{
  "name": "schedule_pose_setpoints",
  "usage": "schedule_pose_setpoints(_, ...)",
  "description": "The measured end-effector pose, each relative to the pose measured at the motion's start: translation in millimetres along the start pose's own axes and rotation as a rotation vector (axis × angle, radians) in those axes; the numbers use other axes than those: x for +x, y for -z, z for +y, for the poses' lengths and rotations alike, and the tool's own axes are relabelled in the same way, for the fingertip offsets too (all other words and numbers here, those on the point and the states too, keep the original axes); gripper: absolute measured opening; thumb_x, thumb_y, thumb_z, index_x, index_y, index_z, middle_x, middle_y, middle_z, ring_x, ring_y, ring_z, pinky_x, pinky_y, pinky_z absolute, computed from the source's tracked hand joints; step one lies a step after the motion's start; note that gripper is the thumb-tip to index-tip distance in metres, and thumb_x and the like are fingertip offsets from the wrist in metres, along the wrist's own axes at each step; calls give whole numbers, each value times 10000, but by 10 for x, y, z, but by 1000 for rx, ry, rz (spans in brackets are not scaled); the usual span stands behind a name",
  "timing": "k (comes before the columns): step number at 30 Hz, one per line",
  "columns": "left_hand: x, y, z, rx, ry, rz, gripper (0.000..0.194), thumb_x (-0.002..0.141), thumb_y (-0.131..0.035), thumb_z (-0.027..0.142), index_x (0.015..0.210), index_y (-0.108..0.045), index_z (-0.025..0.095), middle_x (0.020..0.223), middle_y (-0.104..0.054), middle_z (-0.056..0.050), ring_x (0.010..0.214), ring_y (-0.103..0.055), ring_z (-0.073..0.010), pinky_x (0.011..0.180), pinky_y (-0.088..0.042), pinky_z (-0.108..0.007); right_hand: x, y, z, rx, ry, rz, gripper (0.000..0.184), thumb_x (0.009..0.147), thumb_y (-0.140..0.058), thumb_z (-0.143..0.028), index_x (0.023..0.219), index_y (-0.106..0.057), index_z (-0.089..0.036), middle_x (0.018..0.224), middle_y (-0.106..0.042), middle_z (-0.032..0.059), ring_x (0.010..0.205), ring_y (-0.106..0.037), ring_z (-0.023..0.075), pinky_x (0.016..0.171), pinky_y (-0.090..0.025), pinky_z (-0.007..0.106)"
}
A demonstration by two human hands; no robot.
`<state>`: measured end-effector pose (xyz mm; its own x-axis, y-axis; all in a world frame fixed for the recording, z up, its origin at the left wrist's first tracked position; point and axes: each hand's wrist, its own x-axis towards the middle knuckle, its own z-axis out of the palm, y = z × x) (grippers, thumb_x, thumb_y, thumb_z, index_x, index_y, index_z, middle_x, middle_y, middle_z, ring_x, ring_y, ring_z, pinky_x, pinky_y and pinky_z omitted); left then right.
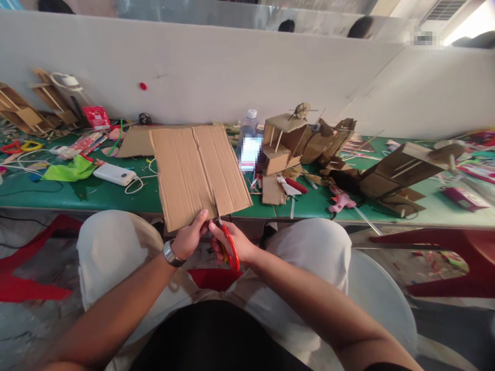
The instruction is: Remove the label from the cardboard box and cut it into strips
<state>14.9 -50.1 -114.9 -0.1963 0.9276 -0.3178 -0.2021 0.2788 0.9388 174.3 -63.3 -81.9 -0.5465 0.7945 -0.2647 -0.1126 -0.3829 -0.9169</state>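
Note:
I hold a brown corrugated cardboard sheet [193, 170] up over my lap, in front of the green table. My left hand [189, 238], with a watch on the wrist, pinches the sheet's lower edge. My right hand [235, 242] is closed round red-handled scissors [228, 242]. Their blades reach up into the sheet's bottom edge, right of my left thumb.
The green table [58, 190] holds a white power bank [114, 174], a water bottle [249, 136], cardboard models [294, 141], a pink glue gun [340, 201] and scraps. A white partition wall stands behind. Red plastic chairs [444, 257] stand at both sides.

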Motion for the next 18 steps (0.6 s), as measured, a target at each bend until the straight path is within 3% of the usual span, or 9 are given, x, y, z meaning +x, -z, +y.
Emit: schedule_pose_setpoints(18, -80, -32, 103, 76, 39, -12, 672, 656, -772, 827, 503, -567, 206, 477, -519, 6, 487, -460, -133, 531, -341, -319, -21, -73, -1, -58, 38, 38, 706, 832, -609, -856, 1011, -596, -173, 421, -483, -111, 300, -502, 125, 335, -497, 231)
